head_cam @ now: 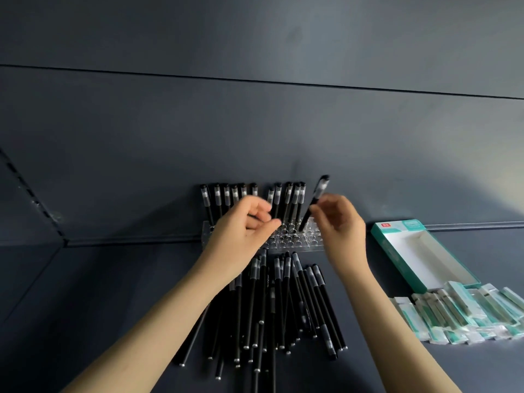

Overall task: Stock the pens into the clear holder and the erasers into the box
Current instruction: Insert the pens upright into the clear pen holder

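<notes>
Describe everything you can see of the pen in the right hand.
The pen is slim, with a black barrel and a clear-looking cap section topped in black at its upper end. It is tilted, top leaning right, unlike the row of standing pens to its left. The right hand pinches it at mid-barrel with its fingertips. Its lower end meets the holes at the right end of the clear holder; whether it is seated in one cannot be told.

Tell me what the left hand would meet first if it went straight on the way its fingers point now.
The left hand would probably meet the standing pens in the clear holder, just beyond its fingertips; depth is unclear.
</notes>
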A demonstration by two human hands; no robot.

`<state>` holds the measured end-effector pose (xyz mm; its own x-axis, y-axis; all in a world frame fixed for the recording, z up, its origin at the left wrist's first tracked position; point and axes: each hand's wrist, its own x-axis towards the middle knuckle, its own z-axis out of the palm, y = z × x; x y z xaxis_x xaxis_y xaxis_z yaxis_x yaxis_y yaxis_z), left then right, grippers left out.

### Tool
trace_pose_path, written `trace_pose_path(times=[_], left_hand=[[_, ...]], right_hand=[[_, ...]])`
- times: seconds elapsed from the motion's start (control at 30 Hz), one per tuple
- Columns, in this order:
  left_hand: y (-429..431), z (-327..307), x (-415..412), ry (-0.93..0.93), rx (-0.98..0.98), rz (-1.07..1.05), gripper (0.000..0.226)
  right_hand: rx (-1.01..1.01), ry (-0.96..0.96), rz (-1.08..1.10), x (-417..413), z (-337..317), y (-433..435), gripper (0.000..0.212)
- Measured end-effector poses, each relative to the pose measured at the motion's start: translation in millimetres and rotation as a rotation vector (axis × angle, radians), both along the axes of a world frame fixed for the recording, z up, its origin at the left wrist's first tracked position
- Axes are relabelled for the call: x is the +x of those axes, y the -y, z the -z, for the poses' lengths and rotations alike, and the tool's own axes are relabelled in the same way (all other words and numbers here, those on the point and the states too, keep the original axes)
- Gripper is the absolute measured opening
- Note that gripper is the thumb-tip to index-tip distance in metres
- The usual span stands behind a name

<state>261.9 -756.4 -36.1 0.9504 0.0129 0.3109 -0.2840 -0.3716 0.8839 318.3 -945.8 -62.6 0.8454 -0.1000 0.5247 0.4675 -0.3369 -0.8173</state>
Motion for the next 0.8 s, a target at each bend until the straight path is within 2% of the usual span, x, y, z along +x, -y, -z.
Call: trace_pose_path(times=[0.1, 0.2, 0.4, 0.5, 0.57, 0.7, 0.8], left_hand=[[-29, 32, -17, 0.007, 0.334, -0.159, 0.024], [-48, 59, -33, -0.087, 0.536, -0.285, 0.038], [-44, 71, -47, -0.297, 0.533, -0.325, 0.054], [-36, 66, -52, -0.397, 0.523, -0.303, 0.072], [-28, 63, -57, -0.461, 0.591, -0.287, 0.084], [-19, 62, -68, -0.488, 0.740, -0.315, 0.113], [-19, 63, -75, -0.501, 0.754, -0.351, 0.120]], right_hand=[[0.062, -0.018, 0.098, 15, 4, 10, 0.015], [0.030, -0.039, 0.144, 24, 9, 12, 0.009], [-0.094, -0.091, 0.160, 33, 14, 7, 0.009], [-0.199, -0.138, 0.144, 36, 19, 6, 0.010], [-0.263, -0.151, 0.147, 38, 23, 5, 0.012], [-0.301, -0.166, 0.142, 33, 23, 4, 0.023], [-0.309, -0.071, 0.190, 9, 23, 1, 0.028]])
